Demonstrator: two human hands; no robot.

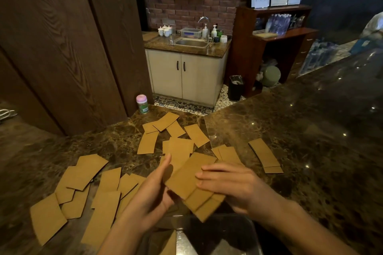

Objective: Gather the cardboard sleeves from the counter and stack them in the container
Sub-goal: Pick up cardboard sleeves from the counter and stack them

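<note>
above the container (254, 236) — sleeves (186, 180) | gripped between left hand (152, 190) | right hand (234, 185)

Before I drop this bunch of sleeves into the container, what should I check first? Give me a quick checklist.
1. Held sleeves gripped between left hand and right hand: ok.
2. Bunch squared up: not ok, its lower edges are fanned out.
3. Container below the bunch: ok.
4. Room inside the container: cannot tell, the arms hide much of it.
5. Counter cleared: not ok, many loose sleeves lie there.
</note>
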